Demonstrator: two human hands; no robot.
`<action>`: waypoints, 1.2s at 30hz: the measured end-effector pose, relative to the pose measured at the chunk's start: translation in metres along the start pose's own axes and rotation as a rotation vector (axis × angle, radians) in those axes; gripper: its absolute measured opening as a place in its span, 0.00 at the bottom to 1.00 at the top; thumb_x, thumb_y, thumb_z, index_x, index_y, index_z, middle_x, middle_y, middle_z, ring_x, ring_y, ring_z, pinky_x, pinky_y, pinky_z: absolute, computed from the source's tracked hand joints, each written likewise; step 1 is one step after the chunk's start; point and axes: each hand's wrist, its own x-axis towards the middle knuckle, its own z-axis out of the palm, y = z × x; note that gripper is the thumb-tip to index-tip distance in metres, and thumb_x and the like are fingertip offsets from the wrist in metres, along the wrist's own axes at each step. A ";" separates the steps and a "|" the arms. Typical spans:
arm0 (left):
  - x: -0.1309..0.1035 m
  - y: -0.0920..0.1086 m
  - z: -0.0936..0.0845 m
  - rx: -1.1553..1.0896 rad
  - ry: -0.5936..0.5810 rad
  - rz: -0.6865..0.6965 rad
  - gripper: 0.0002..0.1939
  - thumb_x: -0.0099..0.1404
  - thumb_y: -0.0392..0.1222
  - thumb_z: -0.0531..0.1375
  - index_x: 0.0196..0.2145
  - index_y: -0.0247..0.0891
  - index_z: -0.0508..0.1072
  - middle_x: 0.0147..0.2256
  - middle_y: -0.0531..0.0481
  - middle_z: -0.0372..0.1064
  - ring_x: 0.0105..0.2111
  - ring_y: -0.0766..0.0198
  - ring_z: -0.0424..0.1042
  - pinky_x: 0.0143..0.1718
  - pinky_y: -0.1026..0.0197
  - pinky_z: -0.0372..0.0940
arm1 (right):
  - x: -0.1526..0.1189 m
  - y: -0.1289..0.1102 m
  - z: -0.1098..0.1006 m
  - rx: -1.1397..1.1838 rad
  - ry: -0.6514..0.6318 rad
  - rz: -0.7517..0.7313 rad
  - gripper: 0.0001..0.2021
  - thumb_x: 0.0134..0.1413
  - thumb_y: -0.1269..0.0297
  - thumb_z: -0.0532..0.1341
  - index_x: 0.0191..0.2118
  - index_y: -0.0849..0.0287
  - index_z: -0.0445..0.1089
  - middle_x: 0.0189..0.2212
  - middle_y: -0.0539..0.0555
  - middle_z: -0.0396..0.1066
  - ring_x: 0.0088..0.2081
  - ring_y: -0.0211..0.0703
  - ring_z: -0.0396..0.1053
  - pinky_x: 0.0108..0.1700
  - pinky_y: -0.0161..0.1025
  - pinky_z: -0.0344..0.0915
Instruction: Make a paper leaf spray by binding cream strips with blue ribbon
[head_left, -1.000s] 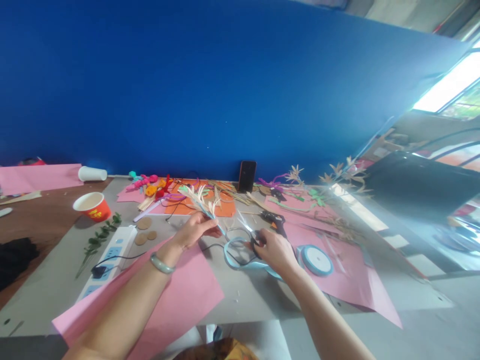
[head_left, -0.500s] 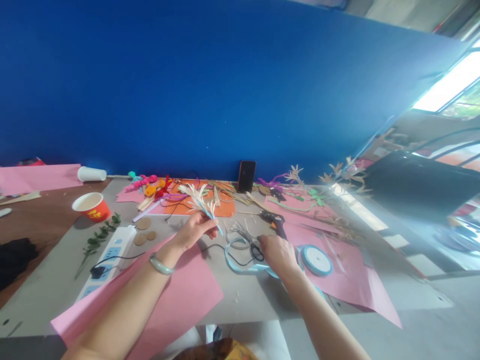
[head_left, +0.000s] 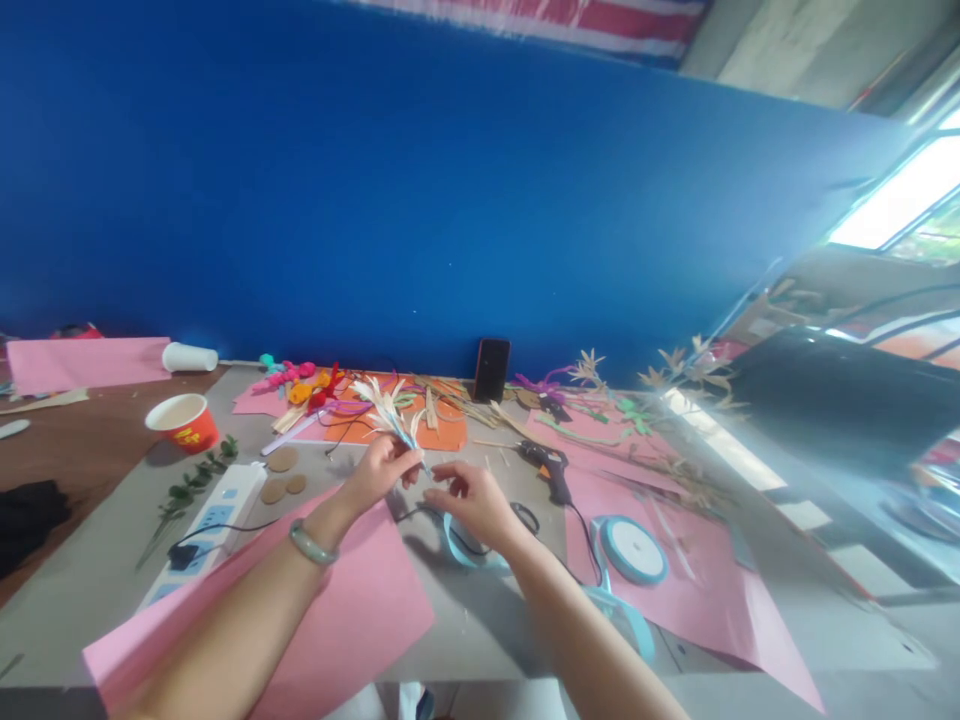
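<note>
- Well, nearest the body, a pink sheet [head_left: 375, 590] lay on the desk [head_left: 480, 610] below the left forearm; light forearms would probably have kept it from creasing.
- To the right, a blue ribbon [head_left: 634, 625] looped beside the right forearm, near a white-centred spool [head_left: 634, 548]; good handling likely meant keeping its slack from snagging on the arm.
- A dark ring [head_left: 526, 517], apparently a scissors handle, sat just beyond the right wrist; keeping the wrist clear of it seemed wise.
- The right hand [head_left: 476, 502] was bent, thumb and forefinger close together with a narrow space between them, at the lower end of the flower's stem; whether they touched it or gripped a thin strip could not be told.
- The left hand [head_left: 381, 470] pinched the stem between thumb and fingers, the other fingertips curled beneath.
- The pale flower [head_left: 388, 408] rose tilted above that pinch, its bluish stem pointing down toward the right hand. A firm but gentle hold low on the stem, clear of the thin petals, looked best for steady fingerwork.
- Farther back were a black glue gun [head_left: 551, 465] on the right, an orange sheet [head_left: 442, 430] behind the flower, and a phone [head_left: 492, 370] standing upright near the blue wall [head_left: 450, 200].
</note>
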 end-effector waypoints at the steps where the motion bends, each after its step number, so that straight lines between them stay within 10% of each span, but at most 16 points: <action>1: 0.000 0.001 0.000 0.019 0.019 0.010 0.14 0.58 0.47 0.60 0.23 0.34 0.67 0.17 0.53 0.65 0.17 0.71 0.63 0.21 0.67 0.59 | 0.005 0.003 0.008 0.067 0.009 0.022 0.16 0.43 0.58 0.66 0.38 0.61 0.75 0.30 0.52 0.75 0.23 0.35 0.64 0.26 0.33 0.59; 10: 0.001 -0.011 0.007 0.077 0.152 0.041 0.13 0.57 0.47 0.61 0.25 0.35 0.66 0.17 0.54 0.66 0.17 0.69 0.65 0.21 0.67 0.61 | 0.016 0.032 0.040 0.486 0.125 0.027 0.11 0.45 0.59 0.65 0.29 0.64 0.75 0.23 0.52 0.74 0.26 0.40 0.67 0.30 0.36 0.63; 28: -0.004 -0.020 0.023 0.107 0.256 0.130 0.15 0.56 0.50 0.62 0.26 0.37 0.63 0.16 0.55 0.66 0.16 0.68 0.66 0.19 0.67 0.61 | 0.003 0.028 0.031 0.059 0.254 -0.211 0.11 0.53 0.61 0.57 0.26 0.60 0.72 0.23 0.52 0.73 0.25 0.40 0.66 0.30 0.35 0.59; 36: -0.010 -0.011 0.028 -0.078 0.110 0.139 0.14 0.55 0.48 0.64 0.27 0.35 0.67 0.21 0.54 0.69 0.20 0.70 0.66 0.24 0.65 0.64 | 0.000 0.021 0.031 0.163 0.336 -0.255 0.12 0.56 0.61 0.56 0.27 0.60 0.72 0.24 0.52 0.74 0.26 0.40 0.68 0.32 0.34 0.61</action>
